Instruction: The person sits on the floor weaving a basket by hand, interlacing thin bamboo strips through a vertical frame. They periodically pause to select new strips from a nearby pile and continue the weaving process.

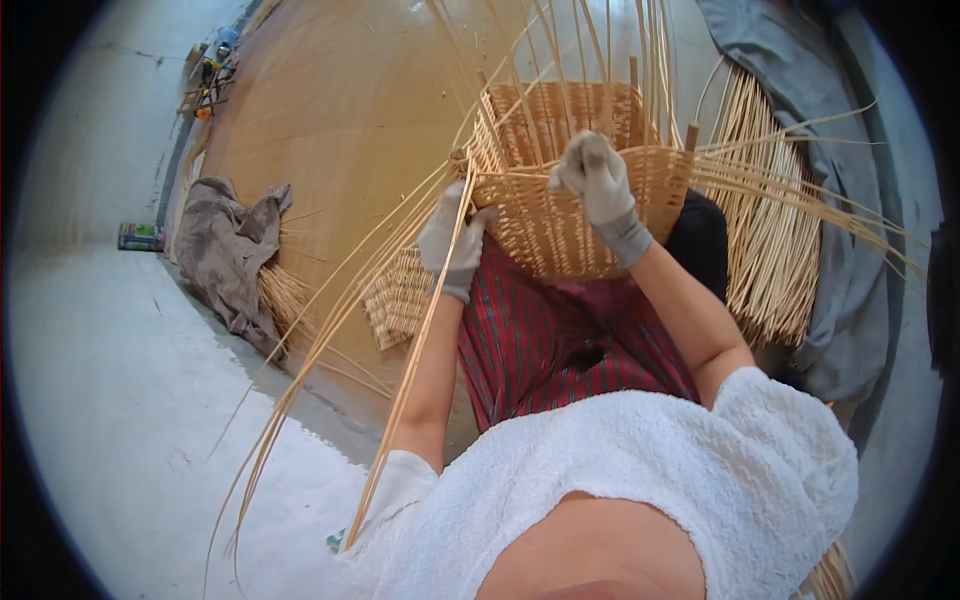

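A partly woven cane basket (560, 225), with long loose strands rising and fanning out from its rim, rests over the red striped cloth (515, 340) across my lap. My left hand (448, 240), in a pale glove with a grey cuff, grips the basket's left corner, where a bundle of strands (395, 260) trails down toward me. My gloved right hand (595, 180) is at the near rim, fingers curled and pressed together; whatever it pinches is hard to make out.
A woven mat piece (400, 300) lies left of my lap. Cane bundles lie right (760, 220) and left (282, 300), the left one under brown cloth (225, 250). A grey sheet (840, 310) runs along the right. Tools (210, 80) and a green box (141, 237) sit by the wall.
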Demonstrator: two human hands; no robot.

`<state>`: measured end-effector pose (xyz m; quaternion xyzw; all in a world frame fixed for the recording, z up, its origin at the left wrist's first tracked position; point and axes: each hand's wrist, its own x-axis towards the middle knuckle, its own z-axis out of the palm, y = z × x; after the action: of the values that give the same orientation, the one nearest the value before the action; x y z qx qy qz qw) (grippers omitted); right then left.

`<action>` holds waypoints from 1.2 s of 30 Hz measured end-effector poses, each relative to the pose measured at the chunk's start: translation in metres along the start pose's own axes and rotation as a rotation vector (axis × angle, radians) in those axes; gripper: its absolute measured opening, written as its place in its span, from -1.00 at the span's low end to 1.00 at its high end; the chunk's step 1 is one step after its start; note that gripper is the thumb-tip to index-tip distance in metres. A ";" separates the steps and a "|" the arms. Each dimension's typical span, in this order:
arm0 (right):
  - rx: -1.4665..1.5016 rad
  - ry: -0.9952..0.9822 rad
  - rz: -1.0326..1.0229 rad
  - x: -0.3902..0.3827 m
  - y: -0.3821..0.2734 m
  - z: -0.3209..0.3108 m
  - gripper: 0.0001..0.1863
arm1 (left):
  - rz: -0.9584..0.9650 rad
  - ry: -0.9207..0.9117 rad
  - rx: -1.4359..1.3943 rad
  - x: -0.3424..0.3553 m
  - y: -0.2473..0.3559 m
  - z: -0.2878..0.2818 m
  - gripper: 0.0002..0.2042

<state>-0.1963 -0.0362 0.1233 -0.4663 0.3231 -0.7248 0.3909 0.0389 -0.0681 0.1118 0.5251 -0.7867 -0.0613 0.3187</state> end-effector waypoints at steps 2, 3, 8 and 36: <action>0.286 -0.042 0.024 -0.001 0.022 -0.031 -0.57 | 0.156 0.111 -0.144 -0.012 0.002 0.008 -0.49; 0.244 0.059 0.115 0.001 0.015 -0.037 -0.61 | 0.142 0.102 -0.114 -0.009 0.019 0.008 -0.47; -0.033 0.227 0.449 -0.015 0.005 -0.069 -0.83 | -0.198 -0.236 -0.382 0.055 0.052 0.028 -0.38; -0.669 0.013 -0.350 0.064 -0.056 -0.045 -0.57 | -0.453 -0.509 -0.804 0.071 0.130 0.069 -0.73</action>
<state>-0.2694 -0.0598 0.1813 -0.6117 0.4597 -0.6381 0.0851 -0.1196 -0.0883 0.1445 0.4868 -0.6206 -0.5511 0.2724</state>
